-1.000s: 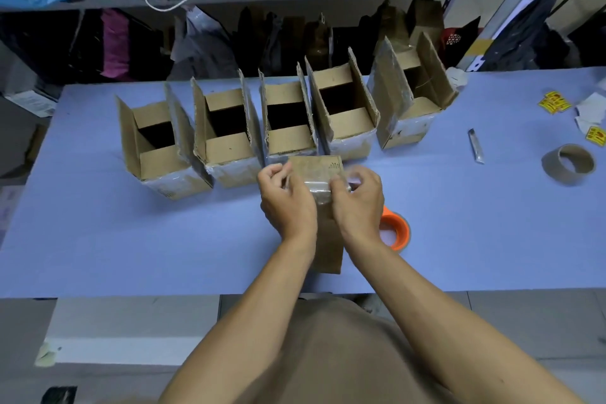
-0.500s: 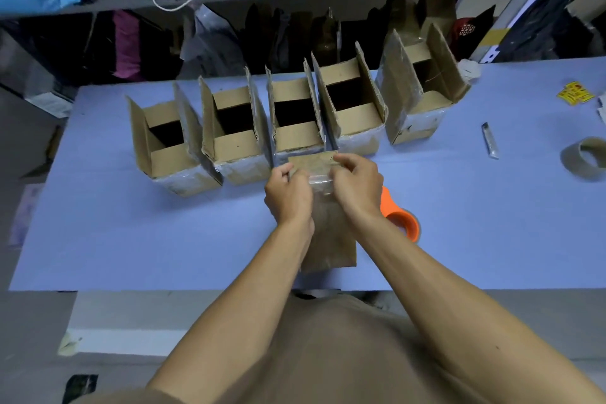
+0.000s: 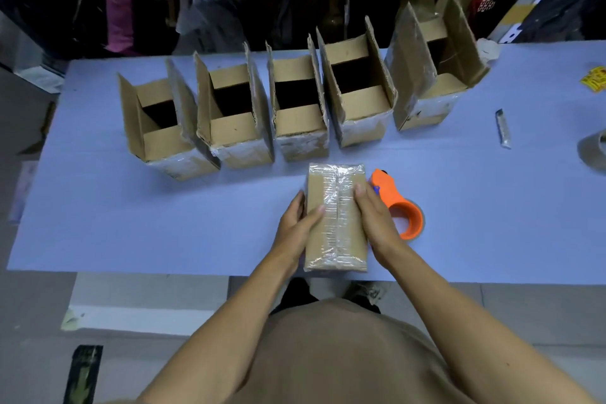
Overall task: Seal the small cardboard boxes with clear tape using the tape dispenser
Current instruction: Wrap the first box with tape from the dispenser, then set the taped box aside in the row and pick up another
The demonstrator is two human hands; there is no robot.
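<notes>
A small closed cardboard box (image 3: 335,239) lies flat near the table's front edge, with clear tape running along its top seam and over both ends. My left hand (image 3: 293,226) holds its left side, thumb on top. My right hand (image 3: 373,218) holds its right side, thumb also on top. The orange tape dispenser (image 3: 405,213) lies on the table just right of the box, partly behind my right hand. Behind the box stands a row of several open cardboard boxes (image 3: 296,115) with flaps up.
The blue table (image 3: 147,223) ends just below the taped box. A small silvery tool (image 3: 503,128), an empty tape core (image 3: 593,151) and yellow stickers (image 3: 595,79) lie at the right. Cluttered shelves with bags (image 3: 203,16) stand behind the table.
The box stood on end while both hands pressed tape on its top end. It now lies flat, and my hands have slid to its two sides.
</notes>
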